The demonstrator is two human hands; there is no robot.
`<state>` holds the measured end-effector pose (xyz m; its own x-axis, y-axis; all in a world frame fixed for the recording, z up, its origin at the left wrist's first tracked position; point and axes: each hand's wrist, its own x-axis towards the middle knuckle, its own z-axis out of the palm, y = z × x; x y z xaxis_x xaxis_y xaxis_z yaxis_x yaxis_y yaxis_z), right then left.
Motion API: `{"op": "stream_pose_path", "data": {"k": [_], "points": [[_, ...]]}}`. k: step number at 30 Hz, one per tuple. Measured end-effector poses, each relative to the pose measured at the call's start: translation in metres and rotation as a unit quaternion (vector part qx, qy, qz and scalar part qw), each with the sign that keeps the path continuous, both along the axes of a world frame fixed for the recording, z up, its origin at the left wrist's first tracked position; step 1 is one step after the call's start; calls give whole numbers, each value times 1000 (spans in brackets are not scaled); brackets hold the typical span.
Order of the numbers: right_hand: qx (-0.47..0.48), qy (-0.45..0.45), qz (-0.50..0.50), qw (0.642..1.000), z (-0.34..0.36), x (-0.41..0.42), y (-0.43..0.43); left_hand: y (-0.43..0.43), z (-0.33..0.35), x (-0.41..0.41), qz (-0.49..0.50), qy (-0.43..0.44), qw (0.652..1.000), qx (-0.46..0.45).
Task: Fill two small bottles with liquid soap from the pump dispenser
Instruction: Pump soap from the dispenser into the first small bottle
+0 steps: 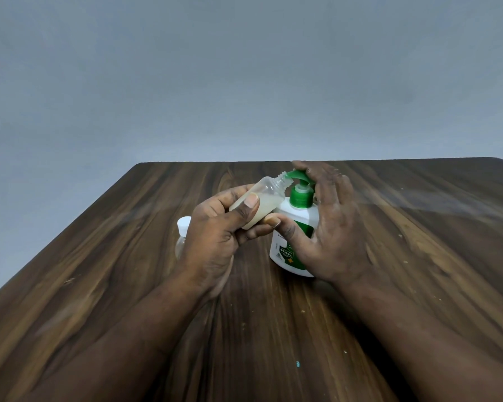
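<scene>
Wood table (128, 285): left hand (215, 236) grips tilted small bottle (269, 192); right hand (331, 227), fingers (328, 177) straight, presses pump dispenser (301, 197).

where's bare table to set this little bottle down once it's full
Bare wood lies right of the right hand to the table edge, and left of the capped bottle. Crowded mid-table: left hand, held bottle and right hand bunch at the pump dispenser.

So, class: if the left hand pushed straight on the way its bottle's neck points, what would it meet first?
The pump's green spout: the left hand holds the bottle tilted, its open neck right at the spout, perhaps touching it; depth is unclear.
</scene>
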<state>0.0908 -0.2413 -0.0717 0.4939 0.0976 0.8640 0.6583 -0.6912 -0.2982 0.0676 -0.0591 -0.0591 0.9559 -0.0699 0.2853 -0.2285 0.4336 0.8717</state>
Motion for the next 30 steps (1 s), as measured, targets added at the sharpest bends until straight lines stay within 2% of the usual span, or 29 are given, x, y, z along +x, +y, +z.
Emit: {"op": "stream_pose_path", "data": {"k": [30], "points": [[16, -13, 0, 1000, -7, 2, 4, -1, 1, -3, -6, 0, 1000, 1]]}}
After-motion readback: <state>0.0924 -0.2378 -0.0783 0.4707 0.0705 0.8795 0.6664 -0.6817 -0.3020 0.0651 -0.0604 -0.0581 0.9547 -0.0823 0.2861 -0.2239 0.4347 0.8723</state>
